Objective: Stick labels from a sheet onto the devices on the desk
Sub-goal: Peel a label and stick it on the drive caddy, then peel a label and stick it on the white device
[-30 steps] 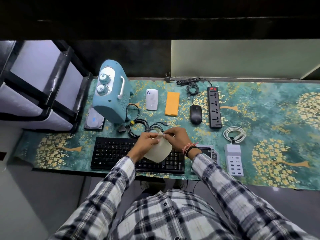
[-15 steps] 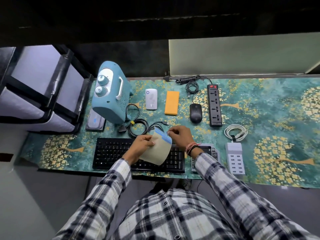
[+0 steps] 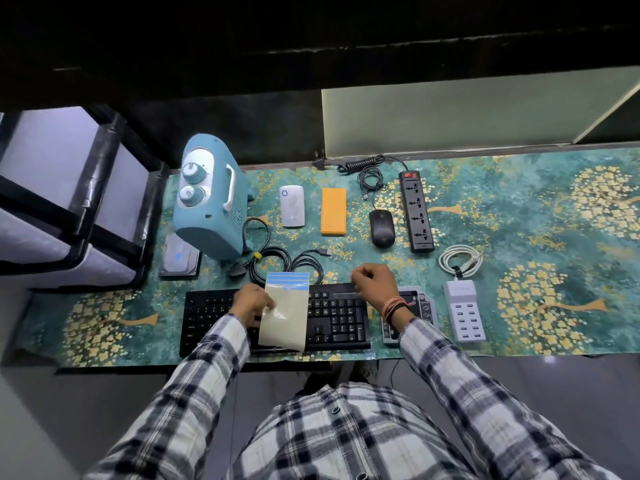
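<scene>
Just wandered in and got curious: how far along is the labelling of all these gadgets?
Early, by the look of it. No label shows on any device. The left hand holds the label sheet, blue strips only at its top. The right hand is pinched beside it; a label there is too small to confirm. Keyboard, mouse and power strip look unlabelled.

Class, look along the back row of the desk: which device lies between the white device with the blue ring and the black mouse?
The head view shows the orange device, lying flat between the white device and the mouse, touching neither.
</scene>
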A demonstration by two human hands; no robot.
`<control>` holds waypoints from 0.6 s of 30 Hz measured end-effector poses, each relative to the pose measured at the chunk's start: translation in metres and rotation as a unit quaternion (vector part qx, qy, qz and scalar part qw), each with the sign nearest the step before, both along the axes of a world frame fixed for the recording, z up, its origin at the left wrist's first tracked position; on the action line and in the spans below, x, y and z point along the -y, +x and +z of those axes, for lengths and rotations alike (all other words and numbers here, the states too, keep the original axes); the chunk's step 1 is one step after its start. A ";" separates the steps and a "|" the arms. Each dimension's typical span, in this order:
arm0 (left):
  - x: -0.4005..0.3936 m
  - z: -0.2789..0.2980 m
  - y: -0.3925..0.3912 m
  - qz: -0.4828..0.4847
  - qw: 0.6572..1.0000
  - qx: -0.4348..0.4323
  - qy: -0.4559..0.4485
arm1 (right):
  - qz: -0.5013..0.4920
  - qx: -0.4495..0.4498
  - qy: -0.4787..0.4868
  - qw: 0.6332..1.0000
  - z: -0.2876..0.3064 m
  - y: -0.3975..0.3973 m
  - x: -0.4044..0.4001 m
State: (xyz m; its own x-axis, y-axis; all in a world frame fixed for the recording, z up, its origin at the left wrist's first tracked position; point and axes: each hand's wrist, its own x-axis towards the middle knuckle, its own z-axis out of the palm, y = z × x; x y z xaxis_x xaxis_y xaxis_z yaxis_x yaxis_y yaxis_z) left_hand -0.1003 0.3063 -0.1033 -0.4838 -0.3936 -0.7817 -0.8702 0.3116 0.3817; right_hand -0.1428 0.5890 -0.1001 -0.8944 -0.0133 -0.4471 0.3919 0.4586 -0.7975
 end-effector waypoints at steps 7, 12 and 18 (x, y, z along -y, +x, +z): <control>-0.007 0.006 -0.017 -0.116 0.980 0.008 -0.162 | -0.008 0.000 0.008 1.000 -0.003 0.006 -0.003; -0.029 0.014 -0.027 -0.157 0.958 -0.099 -0.220 | -0.026 0.006 0.007 1.000 0.001 0.009 -0.004; -0.051 -0.001 -0.050 -0.154 0.958 -0.196 -0.146 | -0.039 0.004 0.002 0.999 0.002 0.017 -0.006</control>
State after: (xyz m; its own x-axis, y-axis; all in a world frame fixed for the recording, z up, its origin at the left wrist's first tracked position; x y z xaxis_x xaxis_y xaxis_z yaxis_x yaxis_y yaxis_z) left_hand -0.1507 0.3578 -0.1048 -0.8451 -0.3600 -0.3952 -0.5286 0.6731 0.5173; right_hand -0.1253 0.5950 -0.0979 -0.8892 0.0587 -0.4538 0.4327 0.4303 -0.7922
